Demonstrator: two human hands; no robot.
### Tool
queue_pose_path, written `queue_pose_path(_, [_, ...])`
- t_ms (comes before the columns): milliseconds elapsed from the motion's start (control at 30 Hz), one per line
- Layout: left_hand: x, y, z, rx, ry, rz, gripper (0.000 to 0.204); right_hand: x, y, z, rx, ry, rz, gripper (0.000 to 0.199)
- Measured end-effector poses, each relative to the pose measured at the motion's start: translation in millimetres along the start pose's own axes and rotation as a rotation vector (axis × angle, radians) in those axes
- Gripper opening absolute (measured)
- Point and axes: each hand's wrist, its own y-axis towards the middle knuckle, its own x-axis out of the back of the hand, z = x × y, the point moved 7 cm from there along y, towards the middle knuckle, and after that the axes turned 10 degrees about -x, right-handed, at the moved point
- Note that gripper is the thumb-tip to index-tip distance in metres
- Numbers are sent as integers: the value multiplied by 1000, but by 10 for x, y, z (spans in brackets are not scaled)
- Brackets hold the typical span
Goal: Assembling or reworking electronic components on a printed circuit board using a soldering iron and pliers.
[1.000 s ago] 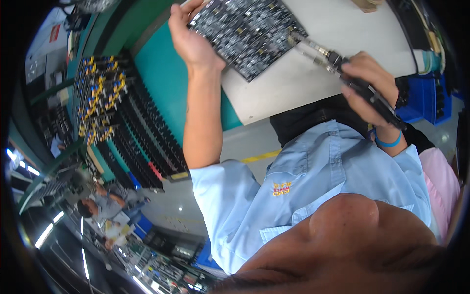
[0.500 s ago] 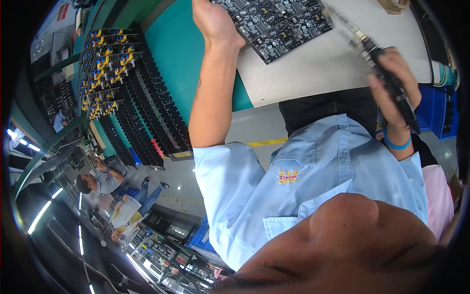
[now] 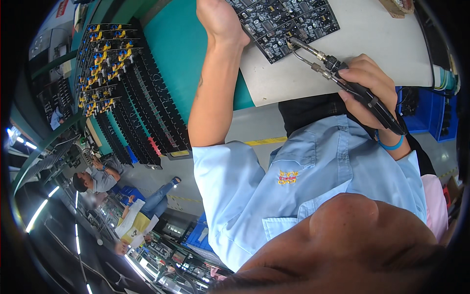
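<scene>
On the pale mat [image 3: 372, 59] over the green bench lies a dark circuit board [image 3: 286, 22]. Left hand [image 3: 220, 19] rests at the board's left edge; finger spread cannot be told. Right hand [image 3: 367, 90] fingers wrapped around a black soldering tweezer [image 3: 342, 76], its metal tips touching the board's lower edge. Black racks [image 3: 127, 93] of boards stand to the left.

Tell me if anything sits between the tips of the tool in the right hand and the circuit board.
Nothing visible does. The right hand holds the black-handled tweezer-style soldering tool, and its metal tips already reach the near edge of the dark circuit board on the white mat. The left hand rests at the board's left side, clear of the tips.
</scene>
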Motion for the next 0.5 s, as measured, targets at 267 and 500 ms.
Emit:
queue_pose_path(267, [-1, -29, 11, 34, -4, -14, 36, -10, 5, -15, -9, -31, 18, 45])
queue_pose_path(500, [6, -57, 24, 67, -6, -29, 35, -16, 13, -17, -21, -33, 35, 44])
